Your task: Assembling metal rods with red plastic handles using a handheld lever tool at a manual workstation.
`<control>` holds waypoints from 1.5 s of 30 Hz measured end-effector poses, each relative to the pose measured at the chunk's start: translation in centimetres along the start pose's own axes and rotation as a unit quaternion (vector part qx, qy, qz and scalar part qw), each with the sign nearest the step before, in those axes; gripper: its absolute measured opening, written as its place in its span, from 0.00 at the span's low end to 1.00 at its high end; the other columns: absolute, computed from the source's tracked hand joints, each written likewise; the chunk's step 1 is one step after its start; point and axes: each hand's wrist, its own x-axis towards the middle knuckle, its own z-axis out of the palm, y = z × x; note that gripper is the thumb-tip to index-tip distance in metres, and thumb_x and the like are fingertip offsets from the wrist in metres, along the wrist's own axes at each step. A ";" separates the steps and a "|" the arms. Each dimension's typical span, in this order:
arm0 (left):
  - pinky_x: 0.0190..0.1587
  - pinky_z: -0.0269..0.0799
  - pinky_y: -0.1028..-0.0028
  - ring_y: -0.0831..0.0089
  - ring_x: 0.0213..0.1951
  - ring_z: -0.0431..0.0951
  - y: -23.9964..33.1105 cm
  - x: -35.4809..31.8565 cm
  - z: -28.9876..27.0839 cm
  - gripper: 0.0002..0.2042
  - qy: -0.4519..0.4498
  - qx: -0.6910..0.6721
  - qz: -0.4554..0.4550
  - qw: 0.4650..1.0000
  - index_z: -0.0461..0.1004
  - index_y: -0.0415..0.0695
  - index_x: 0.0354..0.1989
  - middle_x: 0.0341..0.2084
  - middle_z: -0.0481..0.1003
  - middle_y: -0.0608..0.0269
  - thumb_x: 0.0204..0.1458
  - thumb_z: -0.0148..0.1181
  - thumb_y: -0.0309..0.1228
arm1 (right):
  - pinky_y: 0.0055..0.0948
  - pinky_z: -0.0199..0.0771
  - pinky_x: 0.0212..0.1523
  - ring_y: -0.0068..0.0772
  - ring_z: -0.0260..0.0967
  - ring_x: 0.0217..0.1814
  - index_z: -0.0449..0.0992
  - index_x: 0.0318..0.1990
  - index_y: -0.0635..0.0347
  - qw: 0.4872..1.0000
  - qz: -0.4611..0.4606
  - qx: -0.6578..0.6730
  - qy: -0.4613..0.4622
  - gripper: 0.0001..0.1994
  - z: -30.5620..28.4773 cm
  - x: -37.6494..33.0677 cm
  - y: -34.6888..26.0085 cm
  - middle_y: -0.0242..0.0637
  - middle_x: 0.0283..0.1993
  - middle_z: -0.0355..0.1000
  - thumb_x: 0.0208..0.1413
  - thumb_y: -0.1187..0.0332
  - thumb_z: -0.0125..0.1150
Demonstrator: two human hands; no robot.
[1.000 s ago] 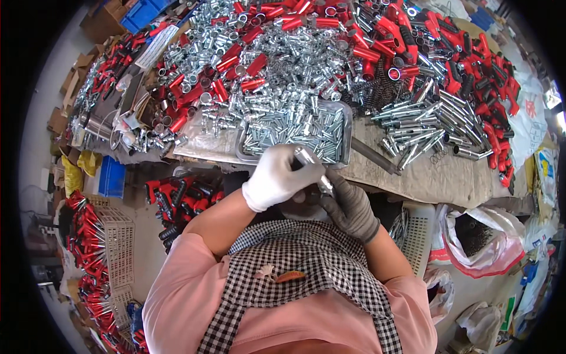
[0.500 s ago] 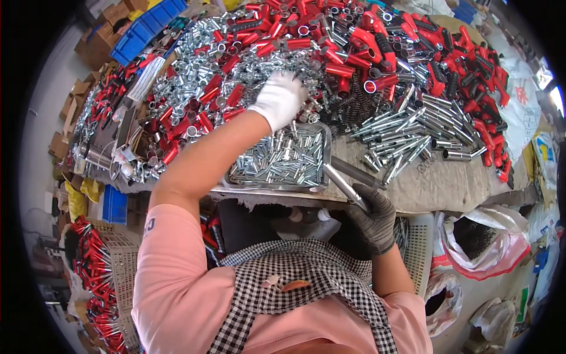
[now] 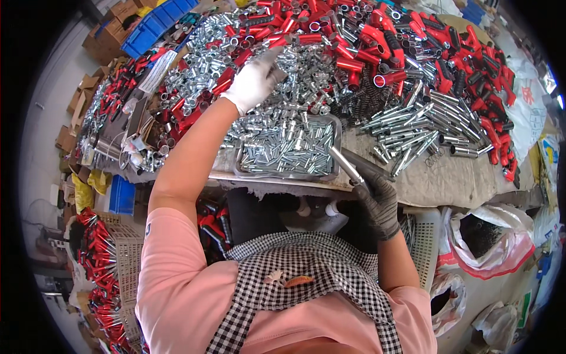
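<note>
My left hand point(image 3: 254, 84), in a white glove with greyed fingertips, reaches over the heap of small silver metal fittings point(image 3: 303, 71). Its fingers stretch forward with the thumb apart, and nothing shows in them. Near the table's front edge my right hand point(image 3: 377, 203), in a dark grey glove, is closed around a shiny metal tube point(image 3: 346, 164) that tilts up to the left. A dark metal bar point(image 3: 368, 163) lies just behind that hand. Left of the tube, a clear tray point(image 3: 337, 141) holds many short silver pins point(image 3: 289, 156).
Red tubes and handles point(image 3: 383, 44) pile up along the back and right. Dark springs point(image 3: 368, 97) and long silver rods point(image 3: 407, 127) lie right of the tray. Below the table stand plastic crates point(image 3: 127, 259) and an open white sack point(image 3: 507, 253). A blue bin point(image 3: 150, 29) sits at back left.
My left hand has moved left and farther back over the fittings, its fingers now stretched out. My right hand still holds the tube. The whole view has shifted slightly.
</note>
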 end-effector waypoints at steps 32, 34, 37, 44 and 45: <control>0.26 0.73 0.73 0.73 0.25 0.78 4.1 -12.8 2.4 0.11 -0.292 -0.502 -0.317 0.750 0.79 0.40 0.41 0.27 0.79 0.57 0.57 0.59 0.34 | 0.37 0.75 0.32 0.42 0.75 0.33 0.70 0.47 0.57 0.832 -0.400 -0.381 -0.049 0.16 7.8 4.5 -0.5 0.40 0.35 0.75 0.52 0.73 0.67; 0.22 0.71 0.76 0.76 0.21 0.77 4.5 -14.3 4.2 0.12 -0.249 -0.572 -0.418 0.661 0.79 0.40 0.41 0.27 0.78 0.60 0.60 0.55 0.35 | 0.39 0.77 0.34 0.49 0.76 0.37 0.71 0.43 0.56 0.795 -0.463 -0.379 -0.096 0.15 7.3 4.8 -0.7 0.42 0.38 0.76 0.47 0.75 0.67; 0.27 0.72 0.74 0.74 0.25 0.78 5.9 -14.3 1.9 0.16 -0.260 -0.558 -0.462 0.639 0.77 0.34 0.41 0.26 0.78 0.59 0.60 0.56 0.37 | 0.38 0.80 0.43 0.45 0.77 0.47 0.73 0.45 0.53 0.743 -0.538 -0.348 -0.196 0.21 7.5 5.3 -1.4 0.44 0.49 0.75 0.39 0.75 0.66; 0.33 0.75 0.64 0.61 0.27 0.79 8.2 -15.0 0.0 0.22 0.101 -0.195 -0.177 0.959 0.70 0.36 0.53 0.28 0.77 0.49 0.51 0.65 0.33 | 0.30 0.81 0.38 0.30 0.78 0.40 0.66 0.56 0.58 0.991 -0.042 -0.033 -0.123 0.25 8.7 3.4 0.8 0.41 0.50 0.74 0.54 0.64 0.70; 0.32 0.74 0.62 0.57 0.27 0.78 7.9 -15.6 0.0 0.22 0.124 -0.123 -0.050 0.983 0.71 0.36 0.52 0.27 0.76 0.49 0.51 0.64 0.33 | 0.30 0.81 0.38 0.30 0.78 0.40 0.66 0.56 0.58 0.991 -0.042 -0.032 -0.125 0.25 8.8 3.3 0.8 0.41 0.50 0.74 0.54 0.64 0.70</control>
